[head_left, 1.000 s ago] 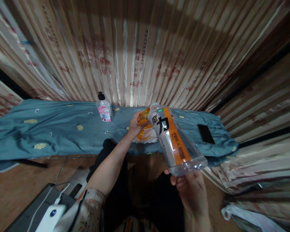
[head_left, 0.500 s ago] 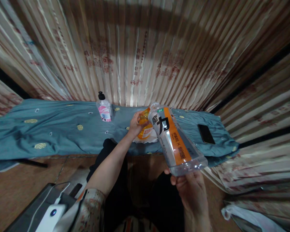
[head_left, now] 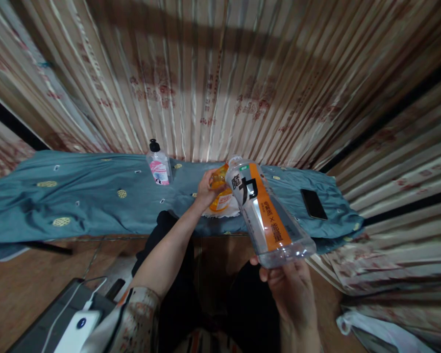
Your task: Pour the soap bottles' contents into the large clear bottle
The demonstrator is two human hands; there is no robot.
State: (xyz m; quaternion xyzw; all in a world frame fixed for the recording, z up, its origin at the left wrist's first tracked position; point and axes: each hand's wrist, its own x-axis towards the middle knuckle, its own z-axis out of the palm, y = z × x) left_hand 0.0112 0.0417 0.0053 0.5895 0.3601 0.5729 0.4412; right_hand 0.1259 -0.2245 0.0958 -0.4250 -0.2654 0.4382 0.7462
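Note:
My right hand (head_left: 284,282) grips a large clear bottle (head_left: 264,211) by its base. The bottle has an orange and grey label, and it tilts so that its uncapped mouth points away to the upper left. My left hand (head_left: 207,189) is closed around an orange bottle (head_left: 220,196) with a white and red label. That orange bottle stands over a white cloth or paper (head_left: 231,211) on the bench. The clear bottle's mouth is close to the orange bottle's top and partly covers it, so I cannot tell whether they touch.
A clear bottle with a black cap and pink label (head_left: 159,169) stands left on the blue-green cloth (head_left: 95,196). A black phone (head_left: 313,204) lies at the right. Pleated curtain (head_left: 191,73) hangs behind. A white power bank (head_left: 77,331) with a cable is at lower left.

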